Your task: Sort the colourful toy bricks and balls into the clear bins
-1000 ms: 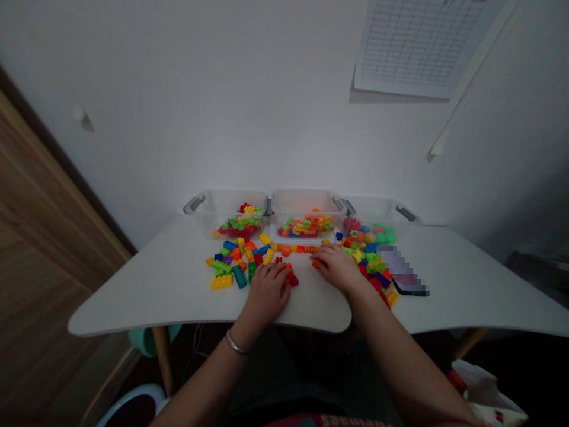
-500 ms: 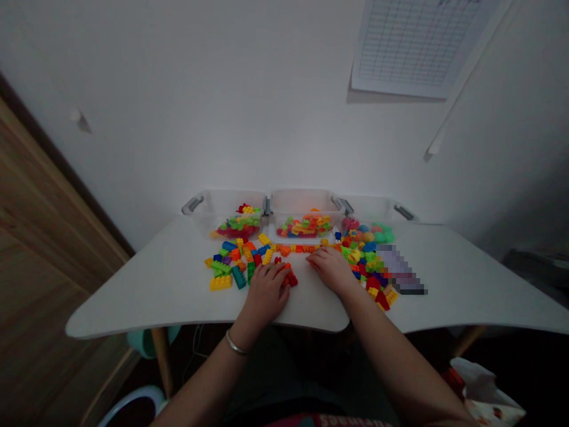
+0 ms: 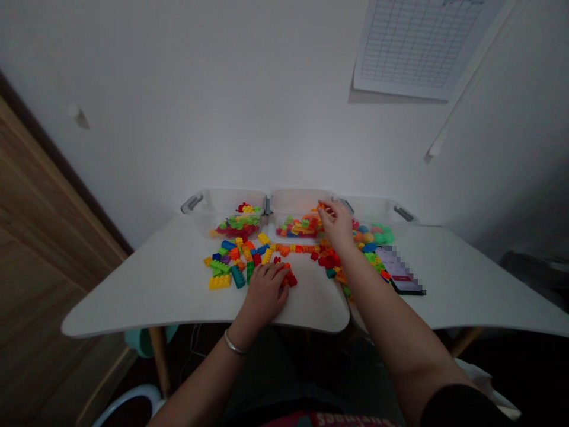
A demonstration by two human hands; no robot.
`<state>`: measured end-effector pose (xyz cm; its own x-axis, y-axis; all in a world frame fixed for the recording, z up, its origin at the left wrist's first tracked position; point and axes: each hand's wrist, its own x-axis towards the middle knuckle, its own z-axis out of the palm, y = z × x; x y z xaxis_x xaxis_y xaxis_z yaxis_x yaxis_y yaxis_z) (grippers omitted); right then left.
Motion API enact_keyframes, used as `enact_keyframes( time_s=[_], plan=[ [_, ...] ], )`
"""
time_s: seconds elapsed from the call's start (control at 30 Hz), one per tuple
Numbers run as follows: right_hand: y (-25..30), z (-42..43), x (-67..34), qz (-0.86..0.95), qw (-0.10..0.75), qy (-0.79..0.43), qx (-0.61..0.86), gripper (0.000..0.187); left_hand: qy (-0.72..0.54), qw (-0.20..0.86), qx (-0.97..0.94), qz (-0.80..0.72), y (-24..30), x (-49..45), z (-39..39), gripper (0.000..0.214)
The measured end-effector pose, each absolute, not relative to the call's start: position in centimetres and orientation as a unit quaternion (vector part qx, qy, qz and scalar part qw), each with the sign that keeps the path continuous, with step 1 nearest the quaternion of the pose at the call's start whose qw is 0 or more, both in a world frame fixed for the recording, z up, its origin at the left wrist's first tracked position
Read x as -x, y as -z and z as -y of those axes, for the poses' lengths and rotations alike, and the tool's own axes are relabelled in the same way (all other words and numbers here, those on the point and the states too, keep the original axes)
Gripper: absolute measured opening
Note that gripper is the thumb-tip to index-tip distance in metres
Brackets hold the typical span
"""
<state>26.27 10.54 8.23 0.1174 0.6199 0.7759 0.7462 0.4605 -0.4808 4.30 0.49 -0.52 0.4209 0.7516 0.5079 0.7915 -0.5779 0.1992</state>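
The right hand [image 3: 336, 224] is raised well apart from the left, its fingertips [image 3: 323, 207] pinching what looks like a small orange plastic brick [image 3: 318, 207] above the near rim of the middle clear plastic bin [image 3: 297, 201]. That bin lies straight ahead of the right hand, far nearer it than the left; the brick's long axis cannot be made out. The left hand [image 3: 265, 290] lies curled low on the white table [image 3: 133, 290], just beside a cluster of red plastic bricks [image 3: 290, 279], though whether it grips anything cannot be told. A scattered spread of multicoloured plastic bricks [image 3: 240, 255] lies ahead of it.
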Motion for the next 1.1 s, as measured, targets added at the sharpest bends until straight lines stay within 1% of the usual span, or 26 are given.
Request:
enact_keyframes(
  time_s=[0.1,0.17,0.3,0.4,0.47,0.57,0.63,0.73,0.87,1.0,1.1],
  plan=[
    [-9.5,-12.1,-24.4,0.653,0.521,0.047,0.548,0.029,0.284,0.036,0.840,0.460,0.6,-4.3,-0.5,0.038],
    [-9.9,-12.6,-23.2,0.660,0.482,0.039,0.575,0.029,0.281,0.033,0.841,0.461,0.6,-4.3,-0.5,0.038],
    [-10.2,-12.6,-21.7,0.669,0.343,0.039,0.659,0.031,0.274,0.026,0.844,0.460,0.6,-4.2,-0.5,0.038],
    [-10.4,-12.2,-21.5,0.676,0.253,0.076,0.688,0.039,0.278,0.026,0.842,0.462,0.6,-4.2,-0.5,0.038],
    [-10.6,-12.1,-21.4,0.684,0.222,0.097,0.688,0.045,0.278,0.026,0.842,0.461,0.5,-4.2,-0.5,0.037],
    [-10.7,-12.1,-21.5,0.695,0.205,0.104,0.681,0.048,0.274,0.027,0.843,0.462,0.5,-4.3,-0.4,0.037],
    [-10.6,-12.2,-21.8,0.700,0.212,0.102,0.675,0.048,0.271,0.025,0.843,0.463,0.4,-4.3,-0.4,0.038],
    [-10.2,-12.5,-22.4,0.714,0.249,0.088,0.649,0.042,0.270,0.025,0.843,0.465,0.4,-4.3,-0.4,0.039],
    [-9.7,-12.4,-23.7,0.742,0.344,0.032,0.575,0.032,0.276,0.029,0.841,0.464,0.4,-4.3,-0.4,0.039],
    [-9.5,-11.4,-25.1,0.731,0.454,0.016,0.510,0.029,0.275,0.024,0.843,0.462,0.3,-4.3,-0.4,0.039],
    [-9.4,-10.2,-26.1,0.723,0.487,0.025,0.489,0.028,0.272,0.020,0.844,0.462,0.2,-4.3,-0.3,0.039]
  ],
)
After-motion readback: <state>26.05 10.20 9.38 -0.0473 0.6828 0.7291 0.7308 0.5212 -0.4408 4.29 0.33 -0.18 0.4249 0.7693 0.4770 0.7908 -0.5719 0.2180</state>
